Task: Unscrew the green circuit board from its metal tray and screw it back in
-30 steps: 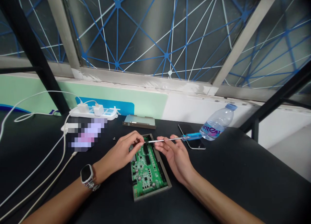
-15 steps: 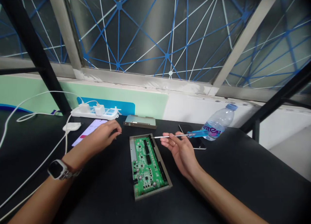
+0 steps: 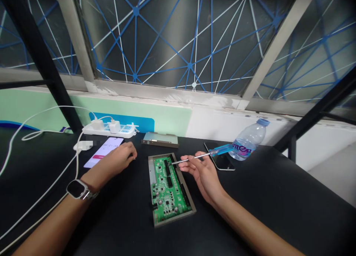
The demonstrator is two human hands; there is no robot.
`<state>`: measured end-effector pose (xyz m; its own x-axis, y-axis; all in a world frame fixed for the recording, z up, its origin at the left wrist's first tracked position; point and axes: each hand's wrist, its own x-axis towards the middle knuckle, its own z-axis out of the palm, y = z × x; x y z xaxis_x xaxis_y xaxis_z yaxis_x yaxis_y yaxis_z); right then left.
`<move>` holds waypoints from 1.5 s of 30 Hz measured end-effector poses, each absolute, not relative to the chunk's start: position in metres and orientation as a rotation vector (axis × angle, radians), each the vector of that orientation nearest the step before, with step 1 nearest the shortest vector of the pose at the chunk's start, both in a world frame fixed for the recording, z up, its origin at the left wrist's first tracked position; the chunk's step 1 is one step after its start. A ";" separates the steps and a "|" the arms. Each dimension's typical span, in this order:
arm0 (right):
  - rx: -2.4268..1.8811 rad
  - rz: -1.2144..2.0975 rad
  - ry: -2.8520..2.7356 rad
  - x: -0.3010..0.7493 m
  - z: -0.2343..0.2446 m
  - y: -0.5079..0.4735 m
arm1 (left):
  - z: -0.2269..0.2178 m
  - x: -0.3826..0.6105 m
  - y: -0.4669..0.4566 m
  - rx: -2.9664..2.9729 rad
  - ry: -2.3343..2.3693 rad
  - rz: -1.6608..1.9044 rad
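Observation:
A green circuit board (image 3: 168, 189) lies in a grey tray-like casing (image 3: 174, 218) on the black table. My right hand (image 3: 201, 172) holds a screwdriver (image 3: 207, 154) with a blue clear handle, its metal tip hovering over the board's far right edge. My left hand (image 3: 118, 159) rests knuckles-up on the table left of the board, fingers curled at a spot where small screws lay; what the fingertips hold is hidden. A watch (image 3: 76, 189) sits on that wrist.
A lit phone (image 3: 102, 150) lies by my left hand. Behind it a white power strip (image 3: 109, 129) feeds white cables (image 3: 41, 196). A grey metal cover (image 3: 160, 139) lies behind the board. A dark phone (image 3: 221, 160) and a tipped water bottle (image 3: 247, 139) sit right.
My left hand left the board and screwdriver tip and moved left to the table by the phone. The right hand kept the screwdriver and lowered its tip back toward the board.

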<state>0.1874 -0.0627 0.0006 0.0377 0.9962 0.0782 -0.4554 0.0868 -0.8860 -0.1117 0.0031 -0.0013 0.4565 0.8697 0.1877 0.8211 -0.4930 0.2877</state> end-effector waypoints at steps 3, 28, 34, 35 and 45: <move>-0.805 1.325 -0.893 0.187 0.001 -0.063 | 0.001 -0.113 0.003 2.549 1.492 0.456; -0.913 0.868 -1.779 0.172 0.051 -0.026 | 0.021 -0.030 0.009 2.416 0.946 0.796; -0.933 0.629 -1.977 0.134 0.074 0.000 | 0.016 -0.032 0.002 1.867 0.689 1.045; -0.935 0.612 -1.988 0.129 0.073 0.002 | 0.014 -0.036 0.001 1.836 0.704 1.026; -0.963 0.503 -2.090 0.123 0.055 0.007 | 0.009 -0.049 0.003 2.002 0.852 0.934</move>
<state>0.1227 0.0065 0.0547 -0.4212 0.7701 0.4790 0.4682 0.6370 -0.6124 -0.0486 0.0031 0.0095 0.5110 0.7976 0.3204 0.2465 -0.4931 0.8343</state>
